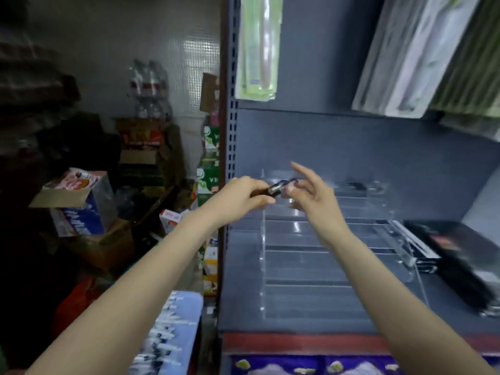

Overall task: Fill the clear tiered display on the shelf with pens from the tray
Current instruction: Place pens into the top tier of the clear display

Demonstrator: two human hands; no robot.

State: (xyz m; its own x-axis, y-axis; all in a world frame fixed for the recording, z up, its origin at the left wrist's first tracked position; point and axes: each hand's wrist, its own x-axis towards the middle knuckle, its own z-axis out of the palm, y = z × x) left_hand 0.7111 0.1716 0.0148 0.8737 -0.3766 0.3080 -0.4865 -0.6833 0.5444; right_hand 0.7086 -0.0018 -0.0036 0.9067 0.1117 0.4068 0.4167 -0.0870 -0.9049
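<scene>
- Both of my hands meet above the top tier: my left hand [243, 194] has its grip curled round a small bunch of dark pens [273, 189], while my right hand [311, 190] is spread, fingers loose, its thumb and forefinger just reaching the pens' clipped ends.
- Under my hands, the shelf [297, 320] carries the clear tiered display [311, 266], which stands in front of me with its lower steps bare; something dark lies on the top step to the right, too blurred to name.
- Low on my left, the tray [173, 328] holds many more pens, well apart from the display.
- I judge this the loading step, barely begun: I am parting one pen from the bunch.
- Next I must pinch a single pen with my right hand and lay it flat along a step.
</scene>
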